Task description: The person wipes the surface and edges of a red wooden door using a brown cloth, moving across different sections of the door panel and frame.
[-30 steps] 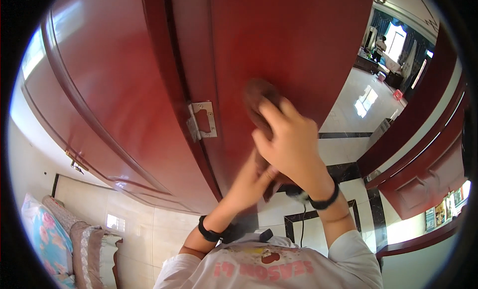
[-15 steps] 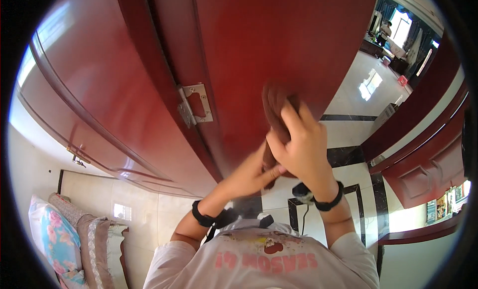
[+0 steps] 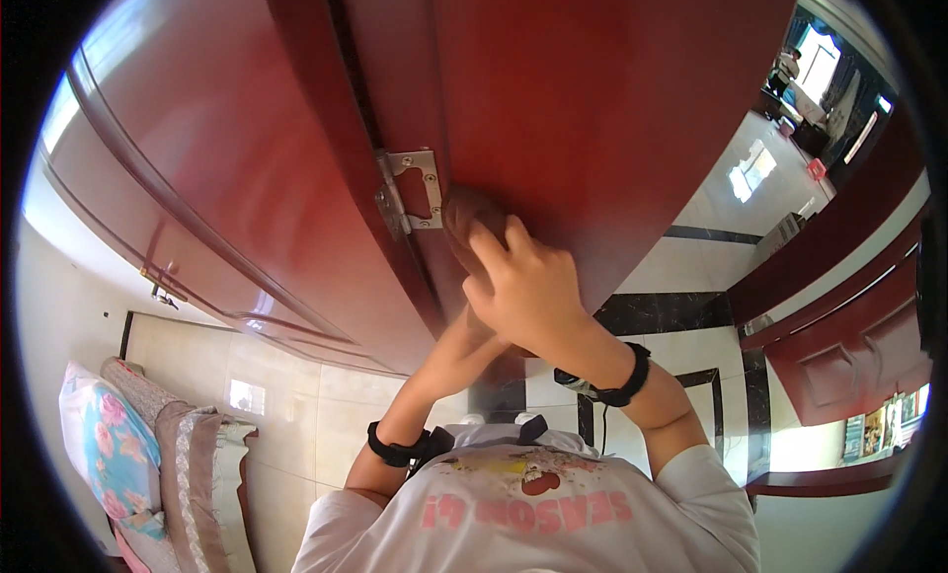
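In the head view, the brown cloth sits against the red door, just beside the metal hinge, where a leftward slip could snag its folds on the plate's edge. Your right hand grips it with bent fingers; your left hand, partly hidden, cannot be judged. The cloth appears dark, soft and bunched.

Lower L: floral pillow, blue & pink, beside brown blanket. Cream tile floor w/ black strips. R side: panelled red door. Far rm, upper R: person by bright window; small red item, poss. a stool.
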A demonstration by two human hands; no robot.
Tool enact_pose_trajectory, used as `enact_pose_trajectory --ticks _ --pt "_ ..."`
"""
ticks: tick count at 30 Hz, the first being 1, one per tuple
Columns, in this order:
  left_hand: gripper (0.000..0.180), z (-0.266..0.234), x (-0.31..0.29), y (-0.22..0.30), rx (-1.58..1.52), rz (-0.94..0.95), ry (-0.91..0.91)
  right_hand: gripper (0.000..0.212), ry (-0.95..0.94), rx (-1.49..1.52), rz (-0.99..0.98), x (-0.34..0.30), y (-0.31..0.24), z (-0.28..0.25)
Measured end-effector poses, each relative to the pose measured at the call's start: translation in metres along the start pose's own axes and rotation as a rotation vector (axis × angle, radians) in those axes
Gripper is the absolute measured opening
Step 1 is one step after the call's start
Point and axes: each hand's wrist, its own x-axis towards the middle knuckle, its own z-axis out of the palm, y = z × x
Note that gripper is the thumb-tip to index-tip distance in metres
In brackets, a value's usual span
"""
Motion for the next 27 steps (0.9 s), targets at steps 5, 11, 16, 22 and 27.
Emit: enact_pose_trajectory --ticks 5,11,16,22,27 --pt "0.049 0.022 0.021 0.042 -0.018 0.203 -0.047 0.043 0.267 0.011 0.044 0.022 0.012 -0.044" --pt "0.034 0.048 0.053 0.005 -0.022 0.192 -0.161 0.039 0.149 -0.194 0.184 -0.014 0.045 -0.033" --pt "0.047 0.078 0.049 -0.037 -0.057 0.074 -0.267 0.042 0.041 -0.113 0.281 -0.066 0.068 -0.038" --pt "0.048 0.056 0.04 0.031 -0.187 0.347 -0.28 0.045 0.255 0.064 0.034 -0.004 0.037 -0.075" --pt "0.044 0.04 0.043 0.027 -0.204 0.26 -0.096 0.04 0.189 -0.129 0.089 0.016 0.032 -0.042"
